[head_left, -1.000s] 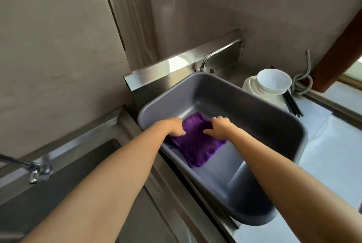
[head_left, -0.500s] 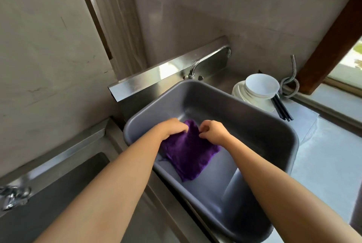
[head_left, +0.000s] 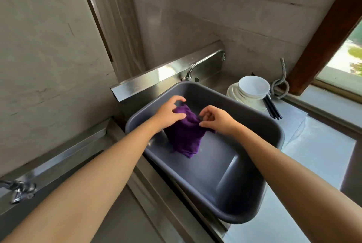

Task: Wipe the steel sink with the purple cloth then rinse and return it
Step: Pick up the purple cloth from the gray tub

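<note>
Pale, veined wall tiles (head_left: 215, 17) met in a corner behind a steel backsplash (head_left: 156, 77). At right, a dark wooden window frame (head_left: 325, 33) edged a window (head_left: 352, 60); daylight fell across the pale bench (head_left: 321, 156).

This is a kitchen's washing-up corner: a steel sink (head_left: 54, 184) with a tap (head_left: 19, 190) and a steel splashback (head_left: 156, 78) against tiled walls (head_left: 215, 17). Stacked white bowls and plates (head_left: 251, 88) and black chopsticks (head_left: 273, 108) sit on the table (head_left: 317, 144) beside a grey plastic basin (head_left: 282, 137), by a window (head_left: 350, 54).
</note>
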A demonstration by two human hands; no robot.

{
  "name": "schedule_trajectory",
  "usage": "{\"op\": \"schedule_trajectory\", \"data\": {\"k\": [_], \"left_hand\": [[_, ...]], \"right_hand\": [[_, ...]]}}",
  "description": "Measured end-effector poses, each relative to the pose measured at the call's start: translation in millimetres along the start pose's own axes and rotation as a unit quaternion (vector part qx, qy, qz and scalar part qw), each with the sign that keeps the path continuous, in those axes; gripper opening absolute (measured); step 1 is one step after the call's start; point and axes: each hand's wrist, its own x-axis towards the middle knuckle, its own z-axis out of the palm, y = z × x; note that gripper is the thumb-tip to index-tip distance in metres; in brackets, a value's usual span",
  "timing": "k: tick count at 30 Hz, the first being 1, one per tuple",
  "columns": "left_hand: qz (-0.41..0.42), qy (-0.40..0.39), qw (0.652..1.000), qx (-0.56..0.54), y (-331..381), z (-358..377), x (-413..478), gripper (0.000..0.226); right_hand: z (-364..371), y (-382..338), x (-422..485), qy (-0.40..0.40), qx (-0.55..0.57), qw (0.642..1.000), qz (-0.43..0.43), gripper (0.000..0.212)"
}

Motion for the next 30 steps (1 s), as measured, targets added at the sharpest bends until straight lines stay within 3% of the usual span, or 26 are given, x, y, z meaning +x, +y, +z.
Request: {"op": "schedule_trajectory", "data": {"k": [4, 6, 11, 16, 21, 25, 30], "left_hand": [[0.085, -0.001, 0.995, 0.048, 15.9, -9.2, -15.2, 0.025], [0.091, -0.013, 0.995, 0.050, 23.8, -16.3, -25.0, 0.025], [0.092, -0.030, 0.994, 0.044, 50.7, -34.7, -48.5, 0.026], [0.108, -0.034, 0.991, 0.077, 73.0, -50.4, -69.6, 0.008], [0.103, 0.029, 0.987, 0.120, 84.9, -66.1, -87.2, 0.007], [0.078, 0.115, 0.983, 0.118, 81.7, -68.2, -91.2, 0.010], [0.076, 0.200, 0.971, 0.102, 91.8, -67.8, -99.2, 0.017]], "right_hand": [[3.1, 10.5, -11.8, -0.074, -0.061, 0.995, 0.035, 0.046], [2.1, 5.8, -18.8, -0.087, -0.031, 0.995, 0.028, 0.045], [-9.6, -26.8, -29.0, -0.019, 0.094, 0.995, -0.007, 0.038], [-11.0, -50.1, -37.9, 0.043, 0.100, 0.992, -0.059, 0.017], [-17.2, -58.3, -55.8, 0.141, 0.250, 0.955, -0.071, 0.009], [-12.6, -70.9, -66.7, 0.210, 0.145, 0.961, -0.108, 0.011], [21.1, -91.7, -85.6, 0.188, 0.091, 0.961, -0.179, 0.013]]}}
